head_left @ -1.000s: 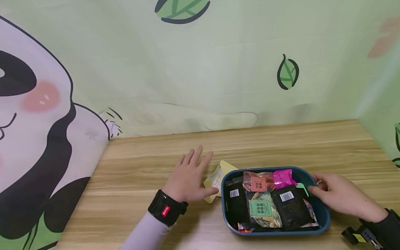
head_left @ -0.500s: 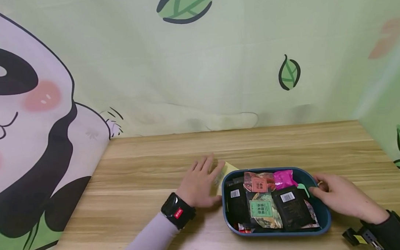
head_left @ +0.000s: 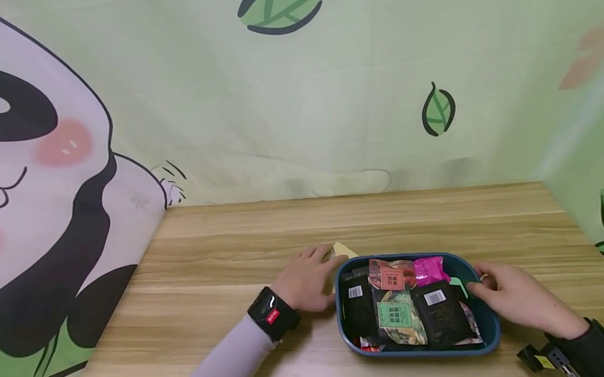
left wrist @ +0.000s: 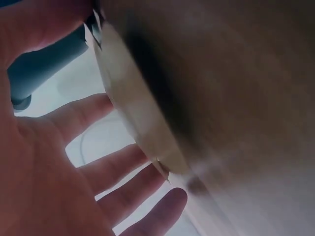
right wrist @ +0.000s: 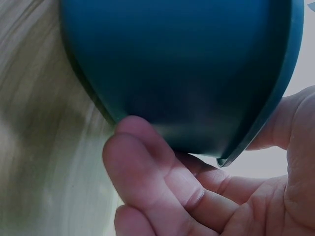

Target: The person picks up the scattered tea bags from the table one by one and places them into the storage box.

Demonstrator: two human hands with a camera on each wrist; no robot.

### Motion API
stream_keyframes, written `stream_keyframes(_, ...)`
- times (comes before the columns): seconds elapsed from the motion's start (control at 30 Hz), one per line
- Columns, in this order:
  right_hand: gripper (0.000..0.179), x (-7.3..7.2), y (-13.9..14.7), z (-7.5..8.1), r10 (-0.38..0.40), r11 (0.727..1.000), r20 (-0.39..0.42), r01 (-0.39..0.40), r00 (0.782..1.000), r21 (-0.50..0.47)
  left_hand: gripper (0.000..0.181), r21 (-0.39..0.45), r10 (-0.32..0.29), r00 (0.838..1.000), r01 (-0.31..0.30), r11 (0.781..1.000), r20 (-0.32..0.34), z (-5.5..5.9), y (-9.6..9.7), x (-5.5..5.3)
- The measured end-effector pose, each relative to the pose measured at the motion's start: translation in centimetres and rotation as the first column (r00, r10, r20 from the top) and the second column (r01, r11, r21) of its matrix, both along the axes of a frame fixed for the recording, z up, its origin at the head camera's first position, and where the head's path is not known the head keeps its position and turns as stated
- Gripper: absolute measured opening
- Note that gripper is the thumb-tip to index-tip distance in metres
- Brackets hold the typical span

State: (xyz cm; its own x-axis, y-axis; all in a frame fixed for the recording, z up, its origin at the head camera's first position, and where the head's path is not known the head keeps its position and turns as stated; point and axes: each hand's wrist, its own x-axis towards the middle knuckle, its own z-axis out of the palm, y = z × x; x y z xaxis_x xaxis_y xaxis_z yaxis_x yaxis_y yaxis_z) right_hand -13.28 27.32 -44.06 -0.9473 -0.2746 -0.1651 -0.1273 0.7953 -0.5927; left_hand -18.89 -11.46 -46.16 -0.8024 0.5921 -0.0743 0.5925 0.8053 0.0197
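My left hand (head_left: pixel 307 280) is lowered over a pale yellow packet (head_left: pixel 344 251) lying on the table just left of a dark blue plastic bin (head_left: pixel 419 353). In the left wrist view the fingers (left wrist: pixel 120 167) are spread and fairly straight, with their tips at the packet's (left wrist: pixel 142 108) edge. The thumb (left wrist: pixel 49 22) is near its other end. My right hand (head_left: pixel 517 292) grips the bin's right end, thumb over the rim and fingers (right wrist: pixel 142 167) curled against the outer wall. Much of the packet is hidden under the left hand in the head view.
Inside the bin lie black barcoded packets (head_left: pixel 441 311), a food packet with a green label (head_left: pixel 398 318), one with a red label (head_left: pixel 391 274), a bright pink packet (head_left: pixel 430 270) and a small green item (head_left: pixel 457 287). A printed panda backdrop (head_left: pixel 330 126) stands behind the wooden table (head_left: pixel 209 258).
My left hand has moved right and down onto the pale yellow packet, and its fingers have drawn in a little. The right hand and the bin have stayed in place.
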Motion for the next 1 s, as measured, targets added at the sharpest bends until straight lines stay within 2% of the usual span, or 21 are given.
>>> stream_keyframes(0.3,0.038,0.0,-0.1,0.0,-0.005,1.0,0.004,0.005,1.0,0.0,0.074,0.051,0.011,1.0,-0.01,0.999,-0.016,0.0,-0.1,-0.1)
stream_keyframes(0.53,0.04,0.0,0.0,0.0,-0.004,1.0,0.001,0.004,1.0,0.006,0.083,0.121,0.04,0.998,-0.045,0.992,0.038,0.0,-0.5,-0.7)
stream_keyframes(0.7,0.044,0.0,0.0,0.0,-0.004,1.0,0.012,0.004,1.0,0.007,0.083,0.206,0.093,0.993,-0.105,0.973,0.067,0.5,-1.3,-1.3)
stream_keyframes(0.8,0.047,-0.1,0.1,0.1,0.001,1.0,0.019,-0.001,1.0,0.007,0.08,0.257,0.116,0.993,-0.12,0.959,0.032,1.1,-1.8,-1.6)
stream_keyframes(1.0,0.047,-0.1,0.1,0.0,0.007,1.0,0.021,-0.007,1.0,0.002,0.068,0.364,0.121,0.986,-0.071,0.929,-0.116,3.2,-2.1,-1.4)
